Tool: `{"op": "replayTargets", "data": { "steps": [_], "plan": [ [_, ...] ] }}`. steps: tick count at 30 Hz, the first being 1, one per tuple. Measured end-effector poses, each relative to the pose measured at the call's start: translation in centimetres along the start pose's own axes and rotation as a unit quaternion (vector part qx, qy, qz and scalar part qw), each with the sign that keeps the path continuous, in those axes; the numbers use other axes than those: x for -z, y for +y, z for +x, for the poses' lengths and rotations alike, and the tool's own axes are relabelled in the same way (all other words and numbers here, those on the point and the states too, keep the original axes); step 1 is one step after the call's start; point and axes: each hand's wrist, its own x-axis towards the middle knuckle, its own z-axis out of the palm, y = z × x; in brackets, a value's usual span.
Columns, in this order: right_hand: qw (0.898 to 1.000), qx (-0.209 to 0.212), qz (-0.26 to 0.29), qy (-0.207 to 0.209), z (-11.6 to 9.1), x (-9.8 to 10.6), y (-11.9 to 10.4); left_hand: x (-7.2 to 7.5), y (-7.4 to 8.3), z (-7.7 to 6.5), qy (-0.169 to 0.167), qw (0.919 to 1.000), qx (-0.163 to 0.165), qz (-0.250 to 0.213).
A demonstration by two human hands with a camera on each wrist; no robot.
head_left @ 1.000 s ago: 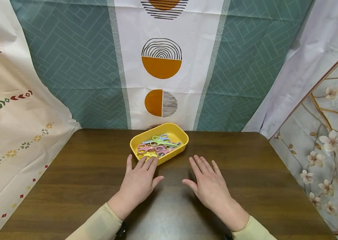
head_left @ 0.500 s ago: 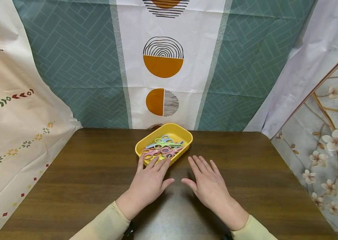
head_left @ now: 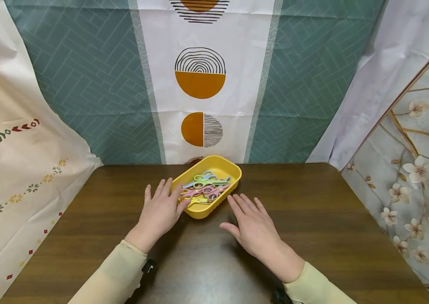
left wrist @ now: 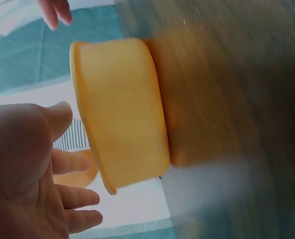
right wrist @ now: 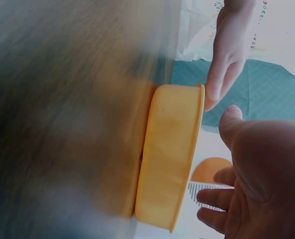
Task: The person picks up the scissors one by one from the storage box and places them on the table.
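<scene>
A yellow plastic tray (head_left: 199, 213) holds several small scissors: green scissors (head_left: 210, 183) on top, pink scissors (head_left: 214, 192), blue scissors (head_left: 208, 174) and yellow scissors (head_left: 198, 202). My left hand (head_left: 159, 213) is at the tray's left end, fingers extended and spread, fingertips overlapping the rim in the head view. In the left wrist view, the thumb points toward the rim of the tray's outer wall (left wrist: 122, 109). My right hand (head_left: 255, 227) hovers just off the tray's front right side, fingers straight and thumb held out. Neither hand holds anything.
The tray stands near the far edge of a dark wooden table (head_left: 298, 198). A teal and white patterned curtain (head_left: 123, 84) hangs right behind it. Cloth with floral print (head_left: 400, 202) borders the right side, and cream cloth (head_left: 20, 169) the left.
The tray has shifted slightly to the right. My left hand has moved from the tray's front to its left end, uncovering the yellow scissors. My right hand has come slightly closer to the tray.
</scene>
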Motion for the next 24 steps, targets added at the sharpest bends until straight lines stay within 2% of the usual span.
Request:
{"op": "replayTargets", "data": {
  "steps": [6, 9, 16, 24],
  "plan": [
    [1.000, 0.007, 0.010, -0.019, 0.4, -0.6, -0.8, -0.3, -0.9, 0.0, -0.041, 0.9987, 0.024, -0.017],
    [1.000, 0.013, 0.017, -0.023, 0.6, -0.8, -1.1, -0.3, -1.0, -0.1, -0.049, 0.9983, 0.028, -0.016],
    [0.999, 0.027, 0.025, -0.015, 0.7, -1.1, -1.4, -0.3, -0.6, -0.9, -0.029, 0.9995, 0.012, 0.004],
    [0.999, 0.034, 0.024, -0.016, 0.8, -1.0, -1.5, 0.0, 0.7, -2.4, 0.027, 0.9985, -0.048, 0.007]
  ]
}}
